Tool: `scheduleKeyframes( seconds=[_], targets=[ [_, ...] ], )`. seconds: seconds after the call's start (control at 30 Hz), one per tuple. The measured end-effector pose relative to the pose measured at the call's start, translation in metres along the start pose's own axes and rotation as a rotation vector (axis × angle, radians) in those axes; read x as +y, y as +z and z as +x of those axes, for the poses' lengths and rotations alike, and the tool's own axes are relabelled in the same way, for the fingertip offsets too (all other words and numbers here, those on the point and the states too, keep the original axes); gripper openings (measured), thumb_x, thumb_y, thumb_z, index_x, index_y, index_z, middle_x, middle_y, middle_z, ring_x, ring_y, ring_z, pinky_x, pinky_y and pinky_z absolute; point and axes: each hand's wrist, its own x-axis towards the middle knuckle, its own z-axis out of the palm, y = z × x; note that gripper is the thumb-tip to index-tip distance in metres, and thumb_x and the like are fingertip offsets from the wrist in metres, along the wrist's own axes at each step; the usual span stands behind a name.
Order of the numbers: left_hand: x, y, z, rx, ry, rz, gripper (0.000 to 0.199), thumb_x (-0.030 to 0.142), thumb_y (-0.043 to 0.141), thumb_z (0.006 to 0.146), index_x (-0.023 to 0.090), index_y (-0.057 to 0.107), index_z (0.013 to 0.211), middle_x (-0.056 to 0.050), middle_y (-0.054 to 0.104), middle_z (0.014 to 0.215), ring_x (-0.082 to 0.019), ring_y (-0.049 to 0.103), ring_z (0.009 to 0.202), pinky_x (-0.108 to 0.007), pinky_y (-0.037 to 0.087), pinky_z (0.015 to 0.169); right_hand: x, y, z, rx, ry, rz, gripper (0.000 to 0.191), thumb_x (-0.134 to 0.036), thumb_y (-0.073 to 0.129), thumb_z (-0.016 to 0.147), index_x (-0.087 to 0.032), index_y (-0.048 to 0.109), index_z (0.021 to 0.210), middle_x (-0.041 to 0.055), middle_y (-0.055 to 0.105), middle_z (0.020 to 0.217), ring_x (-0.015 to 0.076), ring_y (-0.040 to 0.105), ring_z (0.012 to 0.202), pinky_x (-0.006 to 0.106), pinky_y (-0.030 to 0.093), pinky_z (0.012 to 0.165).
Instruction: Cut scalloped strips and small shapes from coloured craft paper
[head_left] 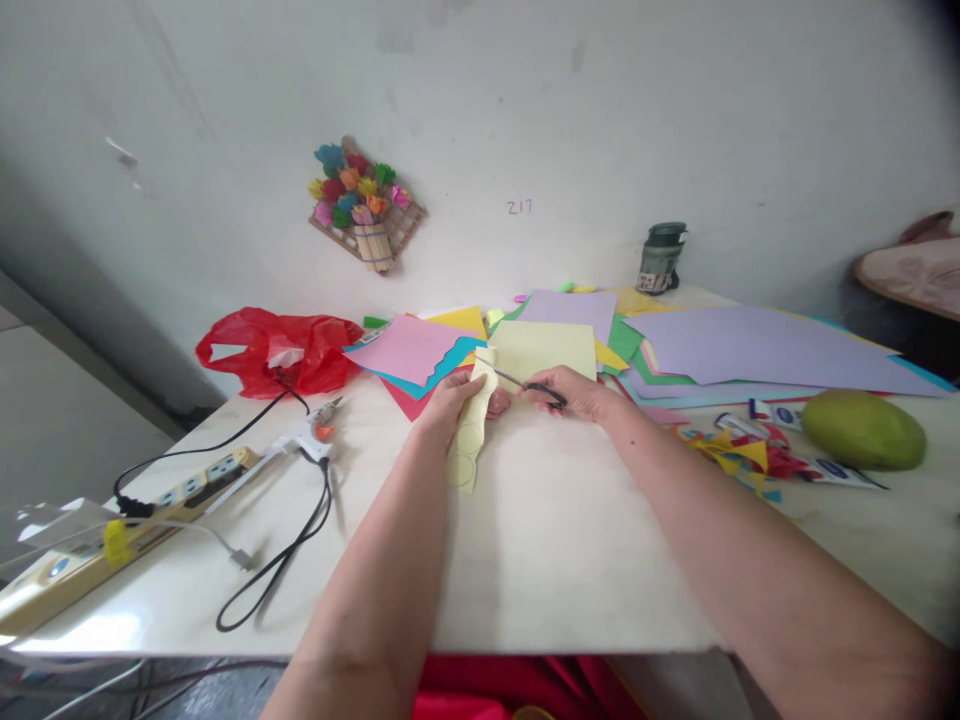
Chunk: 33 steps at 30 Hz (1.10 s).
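My left hand [451,397] pinches a pale yellow paper strip [470,435] that hangs down over the table, with round outlines drawn on its lower part. In my right hand [570,392] is a pair of scissors [551,395], its dark handles wrapped by my fingers. The blades point left and lie across the upper end of the strip, near my left fingers. Whether the blades are apart I cannot tell. Just behind the strip lies a larger sheet of the same pale yellow paper [544,345].
Coloured paper sheets [757,340] spread along the back. A red plastic bag [281,350], a glue gun [319,430] and a power strip [180,495] with cords lie left. To the right are paper scraps [724,455], tubes [844,472] and a green mango [862,430]. A bottle [661,260] stands behind.
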Motion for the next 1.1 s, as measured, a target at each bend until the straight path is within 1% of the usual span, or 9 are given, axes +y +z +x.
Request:
scheduleKeyframes(
  seconds=[0.13,0.33,0.47,0.53,0.7,0.8,0.93,1.03,1.1],
  targets=[
    [0.001,0.000,0.000,0.023,0.027,0.007,0.033,0.037,0.081,0.064,0.010,0.068,0.078,-0.009,0.067,0.064,-0.019,0.064,0.056,-0.030,0.052,0.054,0.001,-0.002,0.000,-0.001,0.010,0.033,0.011,-0.025,0.063,0.065,-0.014,0.063,0.069,-0.0047,0.043,0.048,0.0074,0.038,0.041,0.022,0.026,0.038],
    [0.004,0.002,-0.002,0.014,-0.020,0.042,0.032,0.037,0.081,0.064,0.011,0.068,0.078,-0.008,0.067,0.062,-0.018,0.063,0.054,-0.030,0.053,0.055,0.003,-0.004,-0.001,-0.025,0.005,-0.030,0.016,-0.030,0.066,0.069,-0.014,0.065,0.072,-0.0030,0.049,0.050,0.0074,0.040,0.042,0.022,0.029,0.040],
    [0.003,0.001,-0.002,-0.069,-0.013,0.054,0.030,0.037,0.080,0.067,0.011,0.067,0.074,-0.007,0.065,0.059,-0.017,0.062,0.054,-0.028,0.052,0.055,0.002,-0.004,-0.001,-0.027,0.020,-0.072,0.017,-0.031,0.068,0.071,-0.014,0.067,0.074,-0.0018,0.051,0.050,0.0072,0.041,0.040,0.022,0.031,0.040],
    [0.003,0.000,-0.002,-0.087,-0.019,0.072,0.030,0.037,0.080,0.067,0.011,0.067,0.073,-0.007,0.065,0.060,-0.016,0.063,0.055,-0.027,0.051,0.055,0.002,-0.004,-0.001,-0.029,0.020,-0.093,0.018,-0.032,0.070,0.071,-0.014,0.068,0.074,-0.0017,0.052,0.050,0.0070,0.041,0.040,0.022,0.030,0.040],
    [0.007,-0.001,-0.005,-0.058,-0.091,0.106,0.029,0.035,0.082,0.065,0.012,0.066,0.075,-0.007,0.065,0.062,-0.015,0.062,0.054,-0.026,0.050,0.052,0.002,-0.004,-0.001,-0.034,0.025,-0.152,0.021,-0.033,0.074,0.069,-0.014,0.069,0.076,-0.0030,0.051,0.048,0.0054,0.038,0.038,0.021,0.027,0.040],
    [0.010,0.000,-0.007,-0.059,-0.110,0.124,0.029,0.035,0.082,0.065,0.013,0.064,0.072,-0.006,0.064,0.057,-0.014,0.060,0.050,-0.025,0.050,0.052,0.002,-0.005,-0.001,-0.036,0.034,-0.131,0.021,-0.032,0.074,0.069,-0.013,0.071,0.076,-0.0030,0.050,0.047,0.0053,0.037,0.038,0.021,0.026,0.039],
    [0.013,-0.001,-0.008,-0.066,-0.131,0.135,0.028,0.035,0.081,0.065,0.013,0.065,0.072,-0.004,0.063,0.053,-0.013,0.057,0.044,-0.023,0.047,0.047,0.003,-0.006,0.000,-0.043,0.038,-0.109,0.028,-0.033,0.076,0.067,-0.011,0.074,0.082,-0.0036,0.050,0.048,0.0047,0.036,0.038,0.021,0.027,0.039],
    [0.013,-0.001,-0.008,-0.057,-0.138,0.130,0.028,0.034,0.080,0.065,0.012,0.065,0.074,-0.004,0.063,0.054,-0.013,0.058,0.045,-0.022,0.046,0.046,0.005,-0.008,0.002,-0.044,0.013,-0.125,0.033,-0.035,0.077,0.064,-0.010,0.075,0.085,-0.0043,0.049,0.048,0.0041,0.035,0.039,0.020,0.027,0.039],
    [0.013,0.000,-0.008,-0.041,-0.143,0.113,0.029,0.033,0.080,0.064,0.011,0.066,0.075,-0.005,0.064,0.057,-0.014,0.060,0.048,-0.024,0.049,0.048,0.007,-0.008,0.002,-0.035,0.010,-0.132,0.033,-0.035,0.077,0.065,-0.009,0.075,0.084,-0.0041,0.049,0.047,0.0044,0.036,0.039,0.020,0.027,0.038]
  ],
)
